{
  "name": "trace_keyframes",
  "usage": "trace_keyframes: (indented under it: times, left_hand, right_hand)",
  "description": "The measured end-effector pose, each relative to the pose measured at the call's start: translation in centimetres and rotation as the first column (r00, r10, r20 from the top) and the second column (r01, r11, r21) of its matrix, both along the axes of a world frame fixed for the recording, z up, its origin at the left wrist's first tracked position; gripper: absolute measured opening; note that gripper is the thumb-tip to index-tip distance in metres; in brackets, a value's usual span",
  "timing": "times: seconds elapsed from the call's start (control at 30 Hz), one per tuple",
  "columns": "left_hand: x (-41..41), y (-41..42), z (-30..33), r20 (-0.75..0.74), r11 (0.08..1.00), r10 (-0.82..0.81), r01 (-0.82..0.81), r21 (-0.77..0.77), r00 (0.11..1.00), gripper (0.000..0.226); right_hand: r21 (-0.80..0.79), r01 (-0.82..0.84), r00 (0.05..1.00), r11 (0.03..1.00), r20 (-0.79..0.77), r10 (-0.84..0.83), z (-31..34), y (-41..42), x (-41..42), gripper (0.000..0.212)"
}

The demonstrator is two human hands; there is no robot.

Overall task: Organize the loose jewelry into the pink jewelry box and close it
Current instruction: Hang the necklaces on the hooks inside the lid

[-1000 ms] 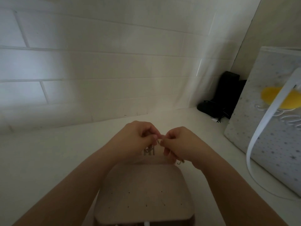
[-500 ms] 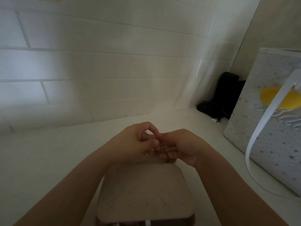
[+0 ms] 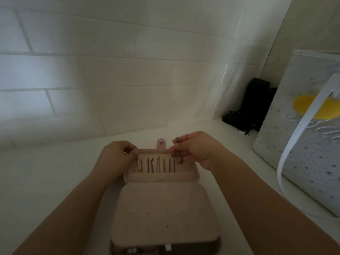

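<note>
The pink jewelry box lies open on the white counter in front of me. Its lid stands at the far side with a snap tab on top. Several thin chains hang in a row inside the lid. My left hand holds the lid's upper left corner. My right hand pinches a small dark piece of jewelry at the lid's upper right corner. The near panel of the box has rows of small holes.
A white star-patterned gift bag with a yellow spot and a white ribbon handle stands at the right. A black object with cords sits in the back right corner. A white tiled wall runs behind the counter.
My hands, pressed together over the lid before, have moved apart. The left now holds the lid's left corner, the right holds the jewelry at its right corner, and the hanging chains show.
</note>
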State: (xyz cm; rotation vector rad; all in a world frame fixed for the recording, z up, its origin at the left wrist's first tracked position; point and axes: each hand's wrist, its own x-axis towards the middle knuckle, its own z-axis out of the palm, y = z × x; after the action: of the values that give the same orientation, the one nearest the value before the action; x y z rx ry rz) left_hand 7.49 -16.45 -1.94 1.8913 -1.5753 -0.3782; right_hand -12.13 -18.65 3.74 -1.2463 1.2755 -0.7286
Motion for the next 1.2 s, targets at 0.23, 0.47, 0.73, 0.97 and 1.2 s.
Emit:
trace_keyframes:
  times: [0.23,0.47,0.73,0.97,1.2]
  left_hand:
    - [-0.5,0.3,0.6,-0.160,0.964,0.038,-0.078,-0.253,0.986,0.011]
    - [-0.8,1.3,1.2,-0.185,0.826,-0.072,-0.045,-0.562,0.980,0.008]
    - [-0.8,2.0,1.6,-0.066,0.706,-0.099,0.023,-0.708,0.993,0.008]
    - [-1.1,2.2,1.7,-0.017,0.672,-0.091,0.049,-0.739,0.996,0.011]
    - [-0.9,2.2,1.6,0.031,0.666,-0.093,0.086,-0.741,0.995,0.011]
  right_hand:
    - [-0.139,-0.059,0.969,0.989,-0.248,0.023,0.2,1.0,-0.8,0.011]
    - [-0.485,-0.159,0.867,0.860,-0.485,-0.113,-0.2,2.2,-1.3,0.019]
    - [-0.606,-0.460,0.644,0.649,-0.731,-0.225,-0.5,4.4,-1.7,0.020]
    - [-0.543,-0.584,0.582,0.603,-0.798,-0.154,-0.3,5.6,-2.4,0.013]
    - [-0.548,-0.632,0.525,0.548,-0.823,-0.217,-0.8,5.0,-2.1,0.011]
